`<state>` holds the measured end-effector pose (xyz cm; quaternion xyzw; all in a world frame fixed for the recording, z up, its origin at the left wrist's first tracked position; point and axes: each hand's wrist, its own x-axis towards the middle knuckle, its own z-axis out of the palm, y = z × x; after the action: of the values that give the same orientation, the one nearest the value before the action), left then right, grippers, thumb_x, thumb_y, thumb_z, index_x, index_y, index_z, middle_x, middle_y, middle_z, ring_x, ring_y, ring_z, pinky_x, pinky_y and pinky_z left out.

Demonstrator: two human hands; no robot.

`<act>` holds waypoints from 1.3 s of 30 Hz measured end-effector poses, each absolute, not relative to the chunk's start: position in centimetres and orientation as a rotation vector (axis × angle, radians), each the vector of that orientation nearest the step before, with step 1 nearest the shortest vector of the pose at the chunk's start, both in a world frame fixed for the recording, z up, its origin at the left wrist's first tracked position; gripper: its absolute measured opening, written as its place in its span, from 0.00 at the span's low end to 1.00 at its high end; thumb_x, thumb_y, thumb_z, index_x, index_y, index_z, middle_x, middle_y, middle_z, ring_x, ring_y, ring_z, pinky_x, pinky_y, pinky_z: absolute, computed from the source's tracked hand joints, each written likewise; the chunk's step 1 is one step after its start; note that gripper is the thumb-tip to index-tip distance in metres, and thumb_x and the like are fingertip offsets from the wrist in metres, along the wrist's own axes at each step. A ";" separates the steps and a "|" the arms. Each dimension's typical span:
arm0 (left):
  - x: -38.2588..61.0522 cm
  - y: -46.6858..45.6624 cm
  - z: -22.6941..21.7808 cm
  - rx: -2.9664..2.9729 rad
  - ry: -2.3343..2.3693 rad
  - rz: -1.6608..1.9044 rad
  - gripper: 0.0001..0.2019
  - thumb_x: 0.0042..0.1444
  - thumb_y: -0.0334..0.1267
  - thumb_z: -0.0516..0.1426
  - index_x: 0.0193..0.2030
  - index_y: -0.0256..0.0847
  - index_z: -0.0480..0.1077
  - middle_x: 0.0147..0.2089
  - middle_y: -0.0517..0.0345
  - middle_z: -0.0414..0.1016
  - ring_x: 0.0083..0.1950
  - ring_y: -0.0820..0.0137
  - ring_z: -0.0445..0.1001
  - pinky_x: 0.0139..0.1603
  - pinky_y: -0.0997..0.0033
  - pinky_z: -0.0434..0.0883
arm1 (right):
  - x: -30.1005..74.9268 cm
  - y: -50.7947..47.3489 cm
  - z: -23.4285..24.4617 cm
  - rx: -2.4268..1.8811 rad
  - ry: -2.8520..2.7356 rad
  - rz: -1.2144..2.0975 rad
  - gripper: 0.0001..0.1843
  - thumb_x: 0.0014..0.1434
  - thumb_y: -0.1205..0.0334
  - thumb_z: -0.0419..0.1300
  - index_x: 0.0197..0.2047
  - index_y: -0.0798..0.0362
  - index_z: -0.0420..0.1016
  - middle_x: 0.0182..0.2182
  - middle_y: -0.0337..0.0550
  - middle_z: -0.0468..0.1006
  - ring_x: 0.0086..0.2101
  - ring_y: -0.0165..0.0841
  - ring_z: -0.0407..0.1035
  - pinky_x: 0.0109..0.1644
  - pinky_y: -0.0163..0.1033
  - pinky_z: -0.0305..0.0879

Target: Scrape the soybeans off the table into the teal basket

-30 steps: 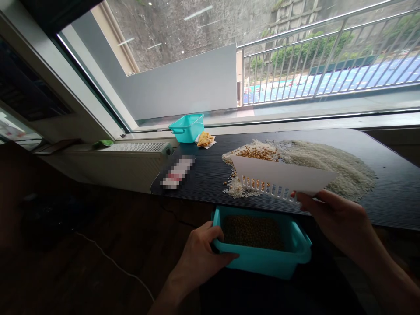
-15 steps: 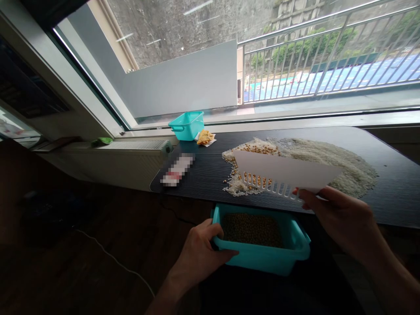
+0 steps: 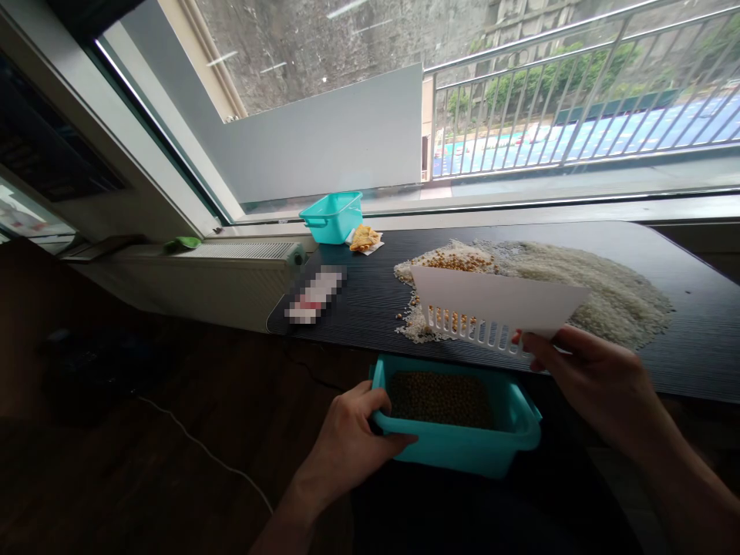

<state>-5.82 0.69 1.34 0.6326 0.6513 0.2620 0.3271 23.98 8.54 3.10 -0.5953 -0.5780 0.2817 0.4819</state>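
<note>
A: How is the left hand [image 3: 352, 424] placed?

B: Closed round the near left corner of a tub [image 3: 456, 449]. One digit hooks over the rim; another lies along the outer wall.

A: And the right hand [image 3: 595, 366]?

B: Pinched on the right end of a white sheet [image 3: 500, 297], fingers nearly together, only its thickness between them. The slotted edge points down, in front of the rice [image 3: 590, 289].

A: Where's the tub?

B: Just below the table's [image 3: 358, 308] near edge, with beans [image 3: 442, 398] covering much of its floor.

A: Counts?

B: Two hands, each holding one thing. One sheet. Two tubs, counting the second tub [image 3: 332, 220] at the table's far left, by the window [image 3: 324, 150]. One yellow bundle [image 3: 365, 239] beside it, and one blurred item [image 3: 317, 294] nearer. The rice and its loose beans [image 3: 454, 262] are too many to number; the sheet hides some.
</note>
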 end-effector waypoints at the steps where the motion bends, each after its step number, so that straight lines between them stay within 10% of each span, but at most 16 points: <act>1: -5.8 0.7 1.3 1.659 1.702 0.697 0.20 0.43 0.31 0.74 0.23 0.41 0.65 0.29 0.68 0.64 0.30 0.74 0.65 0.31 0.73 0.58 | 23.8 8.5 3.2 -1.444 -1.396 0.698 0.20 0.49 0.36 0.70 0.29 0.45 0.86 0.20 0.39 0.81 0.22 0.37 0.75 0.26 0.40 0.71; 39: -6.4 0.5 1.5 1.652 1.690 0.658 0.19 0.45 0.32 0.74 0.25 0.41 0.65 0.30 0.69 0.63 0.31 0.74 0.63 0.31 0.72 0.56 | 23.7 7.6 3.3 -1.454 -1.413 0.870 0.34 0.44 0.25 0.72 0.33 0.50 0.89 0.26 0.46 0.85 0.23 0.38 0.74 0.29 0.43 0.75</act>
<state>-6.39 0.51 1.46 0.6338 0.6486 0.2524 0.3375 23.66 7.57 3.30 -0.5884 -0.5715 0.3521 0.4508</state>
